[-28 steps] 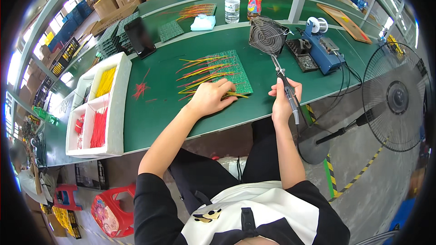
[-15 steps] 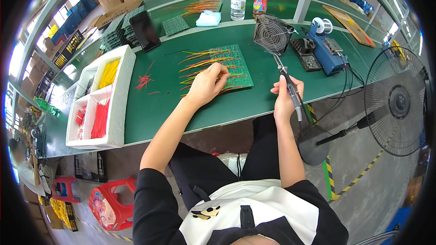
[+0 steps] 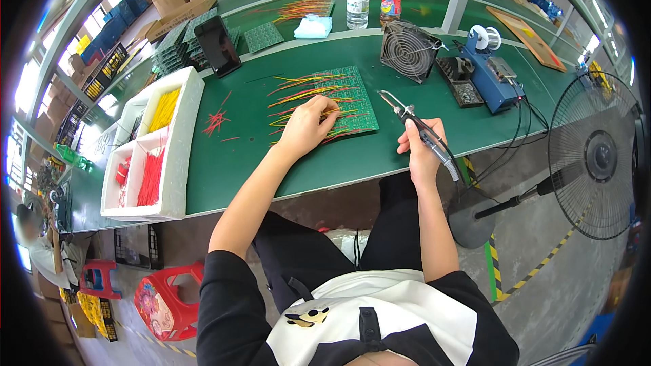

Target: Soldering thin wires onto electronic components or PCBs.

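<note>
In my right hand point(image 3: 423, 152) is a soldering iron point(image 3: 439, 147) with a grey and black handle, held up off the bench and tilted so its forked metal tip points up and left. My left hand point(image 3: 310, 124) rests over the left part of a green circuit board panel point(image 3: 364, 105). Its fingers are pinched together near the wires; what lies between the fingertips is hidden. Red and yellow wires point(image 3: 290, 83) lie in rows across the panel, their loose ends sticking out to the left.
A white foam box point(image 3: 193, 135) with yellow and red wires stands at left, near loose red wires point(image 3: 215, 120). Behind the panel are a phone point(image 3: 218, 47) and two bottles point(image 3: 357, 3). A small fan point(image 3: 409, 53) and blue soldering station point(image 3: 494, 78) are at right, cables trailing.
The soldering iron's tip has swung left, away from the small fan and toward the panel, as my right hand turned. My left hand has stayed nearly in place.
</note>
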`<state>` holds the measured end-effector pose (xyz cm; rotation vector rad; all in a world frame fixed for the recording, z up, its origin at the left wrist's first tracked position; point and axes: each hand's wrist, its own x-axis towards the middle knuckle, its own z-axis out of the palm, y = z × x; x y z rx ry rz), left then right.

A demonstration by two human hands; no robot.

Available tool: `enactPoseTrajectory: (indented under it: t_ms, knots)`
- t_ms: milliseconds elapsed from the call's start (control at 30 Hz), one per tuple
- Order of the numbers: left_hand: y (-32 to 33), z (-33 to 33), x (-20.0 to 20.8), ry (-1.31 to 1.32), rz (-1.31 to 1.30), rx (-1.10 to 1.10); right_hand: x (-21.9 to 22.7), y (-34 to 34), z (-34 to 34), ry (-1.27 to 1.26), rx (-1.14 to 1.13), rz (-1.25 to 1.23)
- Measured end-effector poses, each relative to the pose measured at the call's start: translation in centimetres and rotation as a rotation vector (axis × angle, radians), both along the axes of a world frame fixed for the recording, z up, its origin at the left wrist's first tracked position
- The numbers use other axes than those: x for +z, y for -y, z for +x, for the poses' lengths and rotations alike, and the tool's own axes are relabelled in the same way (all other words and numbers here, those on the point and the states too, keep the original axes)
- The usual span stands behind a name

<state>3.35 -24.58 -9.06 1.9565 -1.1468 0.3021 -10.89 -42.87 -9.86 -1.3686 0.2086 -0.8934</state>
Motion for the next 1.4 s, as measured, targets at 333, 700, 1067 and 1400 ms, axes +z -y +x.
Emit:
enactPoseTrajectory:
  t_ms: [333,700,1067,1400]
  knots:
    - [-0.03,-0.13,0.21,-0.081,-0.006,-0.022,0.01,0.53,-0.04,-0.053,0.152,-0.007]
    - [-0.01,-0.02,0.07,-0.09,-0.011,-0.017,0.22,0.59,-0.17,-0.073,0.212,-0.028]
    - [-0.11,0.02,0.04,-0.086,-0.011,-0.017,0.39,0.44,-0.1,-0.097,0.24,-0.027]
    - [-0.11,-0.01,0.0,-0.094,-0.008,-0.02,0.25,0.54,-0.19,-0.113,0.25,-0.055]
